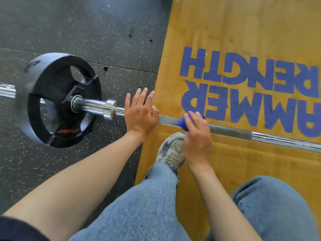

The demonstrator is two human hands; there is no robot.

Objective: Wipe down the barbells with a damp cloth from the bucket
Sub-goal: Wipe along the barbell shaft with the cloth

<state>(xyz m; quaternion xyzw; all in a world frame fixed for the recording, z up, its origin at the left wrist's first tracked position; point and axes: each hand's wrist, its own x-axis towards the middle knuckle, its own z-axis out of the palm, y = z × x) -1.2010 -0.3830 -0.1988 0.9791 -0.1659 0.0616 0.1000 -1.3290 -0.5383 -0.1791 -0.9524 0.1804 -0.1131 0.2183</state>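
A steel barbell (231,130) lies across the floor from left to right, with a black weight plate (59,100) on its left sleeve. My left hand (139,113) rests flat on the shaft just right of the chrome collar (109,110), fingers straight and spread. My right hand (197,134) grips a blue cloth (183,123) wrapped round the knurled part of the shaft. The hand hides most of the cloth. No bucket is in view.
The bar spans black speckled rubber flooring (78,32) on the left and a yellow wooden platform (234,23) with blue lettering on the right. My own shoe (171,150) and jeans-clad legs (139,206) are just in front of the bar.
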